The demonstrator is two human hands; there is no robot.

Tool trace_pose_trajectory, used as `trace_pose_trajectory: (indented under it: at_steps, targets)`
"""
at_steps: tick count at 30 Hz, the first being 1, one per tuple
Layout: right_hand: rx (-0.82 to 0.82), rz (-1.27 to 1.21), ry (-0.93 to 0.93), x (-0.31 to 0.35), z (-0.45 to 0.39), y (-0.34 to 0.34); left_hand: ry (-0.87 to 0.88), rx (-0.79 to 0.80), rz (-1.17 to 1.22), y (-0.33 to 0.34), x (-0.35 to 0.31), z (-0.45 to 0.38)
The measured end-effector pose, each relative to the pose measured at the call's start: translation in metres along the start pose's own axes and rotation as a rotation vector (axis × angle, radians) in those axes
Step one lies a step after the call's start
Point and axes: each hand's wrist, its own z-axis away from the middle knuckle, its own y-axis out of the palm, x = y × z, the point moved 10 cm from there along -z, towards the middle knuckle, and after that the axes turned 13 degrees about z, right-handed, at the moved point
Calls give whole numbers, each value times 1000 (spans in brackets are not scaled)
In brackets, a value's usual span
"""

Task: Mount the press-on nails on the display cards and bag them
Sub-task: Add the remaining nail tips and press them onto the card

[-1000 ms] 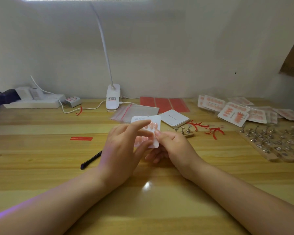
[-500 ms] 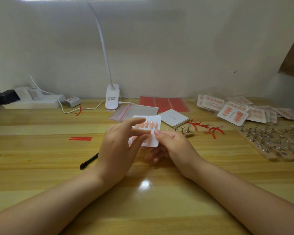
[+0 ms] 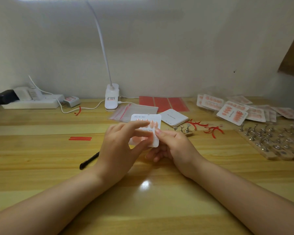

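Note:
A white display card (image 3: 155, 118) with pink press-on nails sits raised above the table centre. My right hand (image 3: 174, 145) pinches its lower right edge with thumb and fingers. My left hand (image 3: 119, 146) reaches over the card; its index finger presses on the top row of nails and its thumb lies against the card's lower part, covering the bottom row. Clear zip bags (image 3: 134, 111) with red seals lie just behind the card. A stack of blank white cards (image 3: 174, 117) sits to the right of them.
Finished bagged cards (image 3: 231, 111) are piled at the back right. Wooden strips with metal nail stands (image 3: 275, 141) lie at the right. Red tape sheets (image 3: 163, 103), red peel scraps (image 3: 212, 129), a black pen (image 3: 89, 161), a clip lamp (image 3: 111, 97) and a power strip (image 3: 31, 103) are also there.
The card has tilted slightly and my left index finger has slid along the top row of nails. Both hands stay in about the same place.

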Motion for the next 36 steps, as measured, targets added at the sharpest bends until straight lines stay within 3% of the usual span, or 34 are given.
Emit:
trace_pose_trajectory:
  at_steps: [5, 12, 17, 30, 36]
  targets:
    - [-19, -44, 20, -2, -1, -2, -88, -144, 95, -14, 11, 3]
    - [-22, -40, 22, -3, -3, -5, -557, -175, 513, -7, 62, 13]
    - [54, -131, 24, -1, -2, -2, -623, -202, 584, -5, 72, 16]
    - [-99, -27, 0, -6, -2, -14, -620, -140, 552, 0, 65, 17]
    - [-57, -131, 4, -5, -1, -11, -610, -141, 520, -1, 63, 17]
